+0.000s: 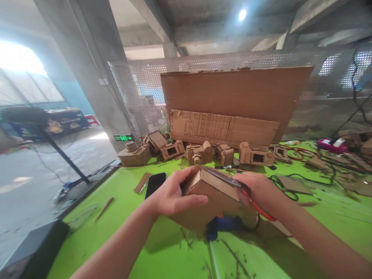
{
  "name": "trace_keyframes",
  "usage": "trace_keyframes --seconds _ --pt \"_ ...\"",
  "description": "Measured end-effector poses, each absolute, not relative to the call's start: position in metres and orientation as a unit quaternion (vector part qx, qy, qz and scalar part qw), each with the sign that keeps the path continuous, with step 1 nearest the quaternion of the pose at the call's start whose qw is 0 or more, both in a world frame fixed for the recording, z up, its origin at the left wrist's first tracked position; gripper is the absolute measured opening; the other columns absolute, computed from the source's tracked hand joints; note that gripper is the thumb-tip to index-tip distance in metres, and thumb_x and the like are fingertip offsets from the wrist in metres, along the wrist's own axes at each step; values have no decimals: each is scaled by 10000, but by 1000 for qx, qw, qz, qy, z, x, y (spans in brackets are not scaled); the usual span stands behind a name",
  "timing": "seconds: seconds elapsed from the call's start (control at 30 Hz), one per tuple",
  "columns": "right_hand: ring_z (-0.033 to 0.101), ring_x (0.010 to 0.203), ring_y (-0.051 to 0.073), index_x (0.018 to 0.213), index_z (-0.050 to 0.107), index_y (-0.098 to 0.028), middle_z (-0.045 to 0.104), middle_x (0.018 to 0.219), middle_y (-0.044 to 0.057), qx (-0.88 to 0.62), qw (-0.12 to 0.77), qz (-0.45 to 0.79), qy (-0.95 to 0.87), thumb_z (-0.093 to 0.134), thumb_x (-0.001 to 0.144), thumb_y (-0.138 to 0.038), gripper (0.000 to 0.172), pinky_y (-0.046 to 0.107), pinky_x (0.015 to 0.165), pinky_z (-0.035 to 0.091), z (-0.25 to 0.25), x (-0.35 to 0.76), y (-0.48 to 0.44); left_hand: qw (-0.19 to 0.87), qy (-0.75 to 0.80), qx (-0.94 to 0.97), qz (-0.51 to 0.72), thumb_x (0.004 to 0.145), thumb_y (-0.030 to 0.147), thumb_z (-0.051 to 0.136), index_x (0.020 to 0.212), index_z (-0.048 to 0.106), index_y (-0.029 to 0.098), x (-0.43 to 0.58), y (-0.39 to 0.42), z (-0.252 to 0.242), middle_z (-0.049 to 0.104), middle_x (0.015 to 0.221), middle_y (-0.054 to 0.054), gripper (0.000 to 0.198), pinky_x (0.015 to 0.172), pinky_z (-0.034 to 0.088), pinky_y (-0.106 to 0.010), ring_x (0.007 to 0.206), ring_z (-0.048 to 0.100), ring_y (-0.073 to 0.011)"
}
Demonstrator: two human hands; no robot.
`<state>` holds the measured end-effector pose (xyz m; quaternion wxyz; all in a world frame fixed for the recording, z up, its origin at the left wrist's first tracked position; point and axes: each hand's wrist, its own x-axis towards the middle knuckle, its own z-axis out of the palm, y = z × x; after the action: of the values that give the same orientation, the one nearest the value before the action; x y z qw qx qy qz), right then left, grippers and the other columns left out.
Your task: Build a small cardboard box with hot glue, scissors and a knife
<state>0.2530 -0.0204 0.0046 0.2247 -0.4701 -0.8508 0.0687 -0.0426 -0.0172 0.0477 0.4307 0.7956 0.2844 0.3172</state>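
My left hand (177,192) grips a brown cardboard box (217,190) by its left side, thumb across the near face and fingers behind. My right hand (258,190) is closed around what look like red-handled scissors (261,210) at the box's right end. Their dark blade seems to lie along the box's upper edge; blur hides the exact contact. Under the box, a blue tool (225,224) rests on the green table (168,255), partly covered. Left of the box lie a black phone (156,184) and a cardboard strip (142,183).
Several cardboard camera models (200,153) line the back of the table, before a large cardboard sheet (232,91). Cables (314,176) and scraps clutter the right side. A wooden-handled tool (104,208) lies at left, near a dark box (35,248) at the edge.
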Motion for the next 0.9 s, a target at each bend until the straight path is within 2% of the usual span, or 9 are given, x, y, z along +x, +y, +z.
trace_keyframes --seconds 0.2,0.3,0.37,0.43,0.5,0.73,0.9 --pt "541 617 145 742 574 -219 602 661 -29 -451 272 48 -849 512 731 -42 187 234 579 350 0 252 -20 426 280 789 342 806 414 814 1243 668 179 -42 -17 43 750 1159 -95 517 861 576 -367 1048 705 -335" --pt "539 612 136 795 584 -217 606 681 -31 -450 302 64 -838 544 803 -88 136 229 583 382 -4 257 -15 438 276 772 369 794 407 829 1261 659 183 -43 -14 39 752 1173 -96 545 846 580 -353 1049 707 -329" --pt "579 649 148 931 635 -214 658 767 -4 -449 313 65 -834 591 878 -182 76 237 612 434 -6 264 -10 443 277 759 388 789 395 838 1268 652 185 -46 -11 37 753 1169 -92 554 829 581 -340 1050 707 -323" --pt "645 748 178 1127 649 -216 712 939 49 -444 314 61 -837 625 929 -292 213 254 657 491 -8 272 -5 445 278 750 403 784 375 849 1278 643 184 -50 -8 35 751 1179 -90 569 822 580 -327 1053 706 -315" --pt "684 838 210 1226 636 -226 724 1058 87 -440 308 57 -842 628 952 -358 303 278 693 530 -9 279 -1 443 281 742 418 779 352 858 1275 636 184 -53 -4 34 749 1187 -86 568 830 578 -315 1054 704 -301" --pt "712 882 240 1226 671 -230 741 1041 94 -422 306 19 -853 607 963 -300 280 343 812 563 -1 291 4 379 283 736 485 751 322 883 1206 654 178 -58 4 33 746 1138 -70 530 846 563 -296 1034 691 -272" --pt "709 855 242 1191 714 -224 750 995 89 -416 303 2 -857 644 896 -225 303 344 799 560 2 297 7 373 284 756 456 735 314 890 1145 676 169 -57 3 33 743 1063 -67 485 820 557 -304 957 689 -255"
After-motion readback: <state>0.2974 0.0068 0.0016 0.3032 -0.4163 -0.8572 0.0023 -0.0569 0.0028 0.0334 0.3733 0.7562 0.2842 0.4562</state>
